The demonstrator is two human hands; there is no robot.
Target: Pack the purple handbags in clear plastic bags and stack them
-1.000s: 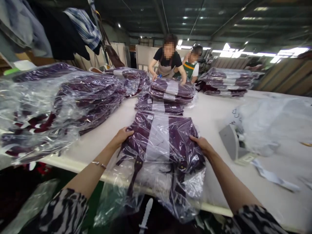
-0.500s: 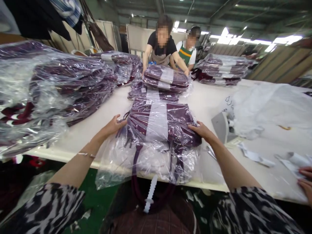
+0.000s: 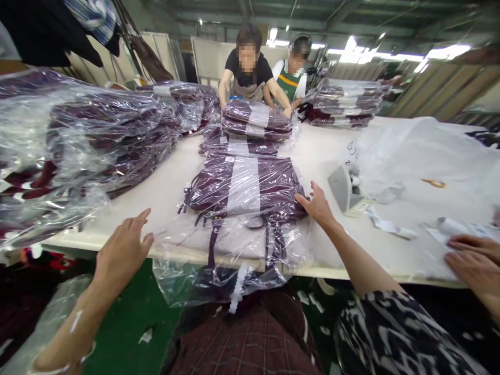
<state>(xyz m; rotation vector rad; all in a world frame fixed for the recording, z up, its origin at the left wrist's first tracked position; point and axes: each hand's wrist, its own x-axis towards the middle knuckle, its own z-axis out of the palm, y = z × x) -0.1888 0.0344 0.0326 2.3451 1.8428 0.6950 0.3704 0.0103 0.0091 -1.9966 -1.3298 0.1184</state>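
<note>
In front of me a dark purple bag (image 3: 209, 187) lies flat on the table inside a clear plastic bag, a white paper band (image 3: 244, 182) round its middle. Its straps hang toward the near table edge, by a white zigzag strip (image 3: 238, 286). My left hand (image 3: 125, 247) is in the air left of the plastic, fingers apart, holding nothing. My right hand (image 3: 317, 204) rests at the bag's right edge, fingers spread, thumb or fingertip touching the plastic.
Wrapped bags are piled on the left (image 3: 113, 130) and at the back right (image 3: 344, 101). A person (image 3: 250, 73) handles a wrapped stack (image 3: 255, 120) opposite. A grey dispenser (image 3: 346, 190) and white plastic (image 3: 429, 156) lie right. Another person's hands (image 3: 474, 260) are far right.
My left hand has left the bag's left side and moved down and left toward me. My right hand stays at the right edge. The straps have gone up inside the plastic.
</note>
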